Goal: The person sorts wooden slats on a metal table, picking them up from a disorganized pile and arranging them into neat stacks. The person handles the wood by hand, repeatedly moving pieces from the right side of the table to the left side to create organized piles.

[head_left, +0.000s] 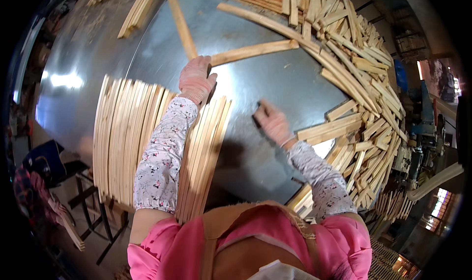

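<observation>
My left hand (195,78), in a pinkish glove, is closed at the near end of a long wooden strip (180,24) that points away toward the far edge. Beside its fingertips lies the end of another wooden strip (255,52), slanting to the right. Under my left forearm, a row of wooden strips (129,132) lies side by side on the metal table (167,39). My right hand (273,124), also gloved and slightly blurred, is over the table to the right of the row. Its fingers are a little apart and I see nothing in them.
A big heap of loose wooden strips (366,69) curves along the table's right side, some reaching inward near my right hand. More strips (140,10) lie at the far left. Below the table's left edge is a dark metal stand (93,196), with a person's arm (49,196) nearby.
</observation>
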`<state>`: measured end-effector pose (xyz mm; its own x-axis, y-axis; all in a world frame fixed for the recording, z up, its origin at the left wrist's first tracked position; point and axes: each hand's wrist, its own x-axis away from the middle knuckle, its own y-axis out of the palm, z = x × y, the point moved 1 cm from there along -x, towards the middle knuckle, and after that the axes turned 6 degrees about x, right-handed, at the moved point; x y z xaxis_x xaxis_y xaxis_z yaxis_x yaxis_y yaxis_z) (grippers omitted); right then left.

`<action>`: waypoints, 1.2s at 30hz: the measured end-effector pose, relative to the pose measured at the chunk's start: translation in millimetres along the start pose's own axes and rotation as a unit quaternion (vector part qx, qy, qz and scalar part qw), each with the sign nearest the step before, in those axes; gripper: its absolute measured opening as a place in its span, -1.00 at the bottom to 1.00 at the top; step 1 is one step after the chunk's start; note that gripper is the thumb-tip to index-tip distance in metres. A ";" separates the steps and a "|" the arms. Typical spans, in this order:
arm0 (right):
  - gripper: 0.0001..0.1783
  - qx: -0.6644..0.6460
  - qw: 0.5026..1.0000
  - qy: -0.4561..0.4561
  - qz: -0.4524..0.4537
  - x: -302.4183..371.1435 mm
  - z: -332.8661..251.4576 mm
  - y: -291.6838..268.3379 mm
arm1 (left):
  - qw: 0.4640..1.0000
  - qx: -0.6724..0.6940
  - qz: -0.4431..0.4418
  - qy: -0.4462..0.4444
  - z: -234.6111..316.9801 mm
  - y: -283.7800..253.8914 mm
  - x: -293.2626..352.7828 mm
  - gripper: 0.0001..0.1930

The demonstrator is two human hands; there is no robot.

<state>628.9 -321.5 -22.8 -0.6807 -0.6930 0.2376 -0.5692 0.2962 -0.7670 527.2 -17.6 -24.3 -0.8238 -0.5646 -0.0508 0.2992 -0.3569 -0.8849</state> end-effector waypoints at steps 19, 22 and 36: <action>-0.45 0.462 0.882 -0.041 0.086 -282.3 112.7 -167.4 | 0.950 0.038 0.029 -0.307 -35.8 -11.5 -158.9 -0.14; -0.44 0.316 0.949 -0.008 0.005 -249.1 75.4 -160.6 | 0.940 0.041 0.058 -0.334 -70.1 -2.9 -162.4 -0.18; -0.59 -0.412 0.911 0.005 -0.034 -25.1 -13.3 -16.0 | 0.627 0.713 -0.232 -0.213 114.8 -16.6 80.1 -0.45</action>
<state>649.0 -300.1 -8.6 -0.6329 -0.7230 0.2770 -0.7601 0.6482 -0.0447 511.5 -142.4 39.4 -0.8688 -0.1931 0.4560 0.4517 -0.6867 0.5696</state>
